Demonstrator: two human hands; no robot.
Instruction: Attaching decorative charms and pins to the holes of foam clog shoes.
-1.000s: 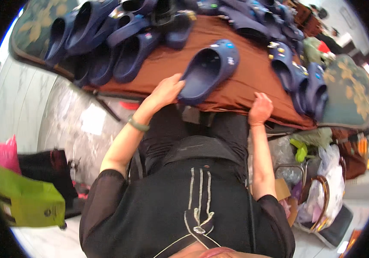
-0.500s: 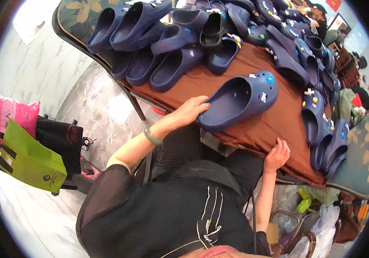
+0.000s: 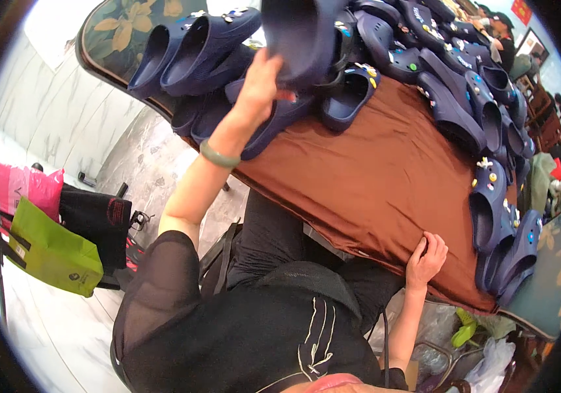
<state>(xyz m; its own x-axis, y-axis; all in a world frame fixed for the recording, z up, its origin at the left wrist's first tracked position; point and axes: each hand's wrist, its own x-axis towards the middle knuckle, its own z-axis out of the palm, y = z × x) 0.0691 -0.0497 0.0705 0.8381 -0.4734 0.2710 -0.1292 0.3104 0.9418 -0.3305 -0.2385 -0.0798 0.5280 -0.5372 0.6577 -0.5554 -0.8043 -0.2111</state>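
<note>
Evidently, the left hand [image 3: 257, 90] has hold of a navy clog [image 3: 299, 42] at the heel end, fingers closed against its side wall. The clog lies at about one o'clock from those fingers, at the upper edge of the view. Its long axis runs roughly from six to twelve o'clock, heel lowest, foot opening turned towards the camera.

The left hand is the near one. The right hand [image 3: 426, 260] rests at the near edge of the brown cloth [image 3: 372, 173], fingers slightly bent and a little parted, with nothing seen in them. From it, the clog stands at eleven o'clock, well apart.

A smaller-looking clog with yellow charms [image 3: 348, 101] sits on the cloth at four o'clock from the held one. A black clog [image 3: 341, 56] shows in part at three o'clock, just beside it in the view.

Not verifiable: the toe of the held clog, cut off by the upper edge; its surface detail, blurred; whether it touches the footwear behind it. A lower clog [image 3: 279, 123] is partly covered by the left hand, and a reddish patch [image 3: 285, 95] there cannot be identified.
</note>
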